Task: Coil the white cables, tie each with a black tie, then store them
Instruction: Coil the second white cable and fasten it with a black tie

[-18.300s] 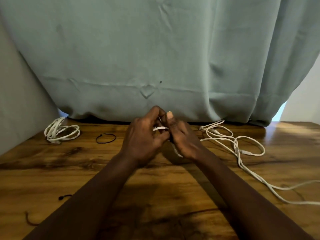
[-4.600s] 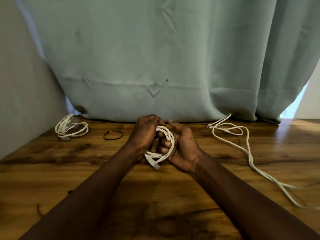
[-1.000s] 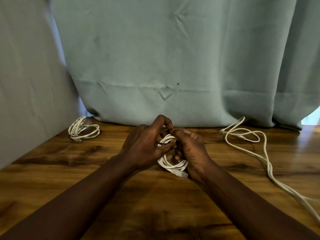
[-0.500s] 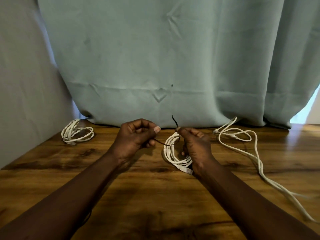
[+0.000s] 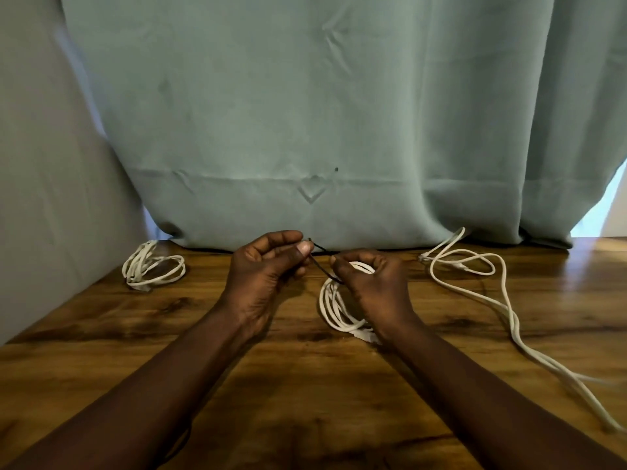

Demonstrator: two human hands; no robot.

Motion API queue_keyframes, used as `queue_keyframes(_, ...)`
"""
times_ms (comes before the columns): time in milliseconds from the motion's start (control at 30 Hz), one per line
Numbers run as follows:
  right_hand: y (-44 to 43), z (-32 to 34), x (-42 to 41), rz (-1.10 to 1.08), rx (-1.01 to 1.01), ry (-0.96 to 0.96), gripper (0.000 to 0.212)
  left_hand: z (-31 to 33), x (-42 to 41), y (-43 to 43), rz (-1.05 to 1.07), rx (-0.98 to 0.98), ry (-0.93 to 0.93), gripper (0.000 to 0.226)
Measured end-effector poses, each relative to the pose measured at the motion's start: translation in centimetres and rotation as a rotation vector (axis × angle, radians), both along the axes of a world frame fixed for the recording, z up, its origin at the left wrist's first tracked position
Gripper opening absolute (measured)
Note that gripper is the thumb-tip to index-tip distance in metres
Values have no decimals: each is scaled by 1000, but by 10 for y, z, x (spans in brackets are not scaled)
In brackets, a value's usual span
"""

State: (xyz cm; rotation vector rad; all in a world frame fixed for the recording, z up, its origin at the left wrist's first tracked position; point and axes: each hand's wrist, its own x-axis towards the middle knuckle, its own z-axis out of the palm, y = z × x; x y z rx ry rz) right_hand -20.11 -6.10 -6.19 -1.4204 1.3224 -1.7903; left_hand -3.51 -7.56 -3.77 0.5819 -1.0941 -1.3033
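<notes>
A coiled white cable [image 5: 334, 308] hangs in my right hand [image 5: 371, 286], whose fingers curl round the top of the coil just above the wooden table [image 5: 305, 385]. A thin black tie [image 5: 322, 268] runs from the coil's top up to my left hand [image 5: 268, 269], which pinches its free end between thumb and forefinger. A second white coil [image 5: 152, 268] lies at the far left of the table. One loose white cable [image 5: 481, 286] sprawls uncoiled along the right side.
A teal curtain [image 5: 312, 113] hangs behind the table's back edge. A grey wall [image 5: 40, 198] closes the left side. The loose cable's tail runs toward the table's right front corner.
My left hand has drawn the black tie's end a little up and toward the coil. The coil has dropped slightly lower in my right hand. The view has shifted a bit.
</notes>
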Motion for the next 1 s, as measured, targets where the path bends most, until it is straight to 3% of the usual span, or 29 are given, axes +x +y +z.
queue_keyframes(133,0,-1,1,-19,-13,38,6,-3,1,-2,71,-56,-99,32)
queue_keyframes(300,2,-1,2,-48,-11,155,14,-3,5,-4,169,-261,-324,12)
queue_keyframes(533,4,0,1,-63,-86,347,51,-7,5,-7,54,-290,-466,10)
queue_keyframes(667,7,-1,3,-90,-174,441,32,-7,0,-6,69,-295,-446,12)
queue_keyframes(767,9,-1,3,-21,-214,382,18,-8,0,-7,79,-278,-404,12)
queue_keyframes(1000,6,-1,4,-26,-183,226,9,-7,-3,-2,58,-107,-180,22)
